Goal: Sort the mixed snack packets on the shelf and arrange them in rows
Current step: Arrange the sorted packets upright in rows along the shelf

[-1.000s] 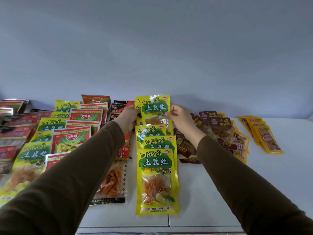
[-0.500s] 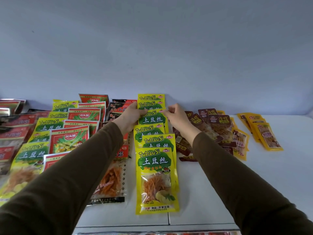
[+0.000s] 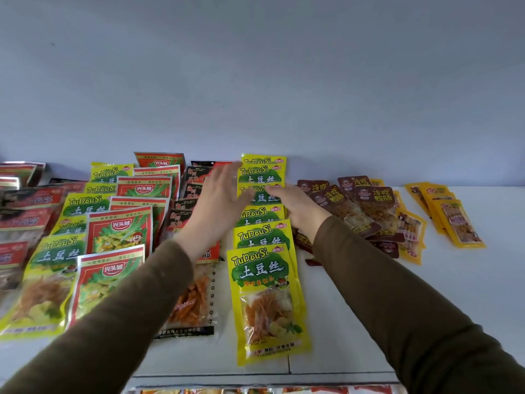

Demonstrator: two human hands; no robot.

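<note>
A row of overlapping yellow-green TuDouSi packets (image 3: 264, 280) runs from the shelf's front edge back to the wall. My left hand (image 3: 224, 203) hovers flat and open just left of the row's far end, fingers spread. On the row's right side, my right hand (image 3: 295, 206) rests with loose fingers touching a far packet (image 3: 262, 177). Neither hand holds a packet. Left of the row lie a black-red packet row (image 3: 193, 191), red-green packets (image 3: 119, 231) and more yellow-green ones (image 3: 54, 268).
A loose pile of dark brown packets (image 3: 360, 206) lies right of my right hand. Beyond it sit several yellow-orange packets (image 3: 454, 220). The white shelf (image 3: 426, 280) is bare at front right. A blue wall closes the back.
Both hands held a yellow-green packet up, lowered it onto the far end of the centre row, and have let go; the left hand now spreads open.
</note>
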